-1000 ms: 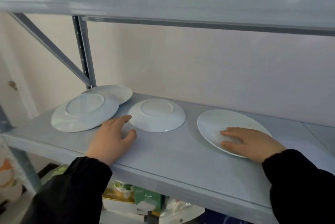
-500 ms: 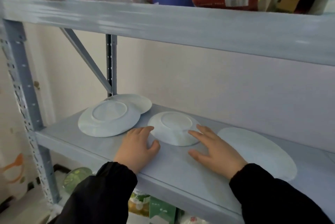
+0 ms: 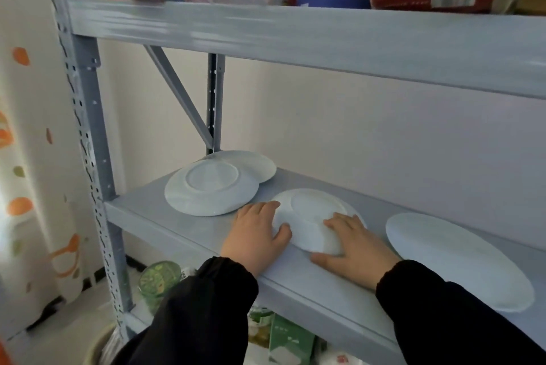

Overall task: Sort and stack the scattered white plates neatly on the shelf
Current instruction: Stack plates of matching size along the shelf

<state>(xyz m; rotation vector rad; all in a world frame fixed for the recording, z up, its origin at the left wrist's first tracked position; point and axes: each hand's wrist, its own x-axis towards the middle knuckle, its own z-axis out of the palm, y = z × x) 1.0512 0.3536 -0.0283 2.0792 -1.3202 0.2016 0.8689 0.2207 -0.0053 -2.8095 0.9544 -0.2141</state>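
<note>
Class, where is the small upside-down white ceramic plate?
The small upside-down white ceramic plate lies on the grey shelf, centre of the head view, between the left hand and right hand.

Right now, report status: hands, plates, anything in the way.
Left hand touching left rim of upturned middle plate, right hand pinching its front edge. Nothing stacked neatly yet. Right plate and left pair lie close alongside.
</note>
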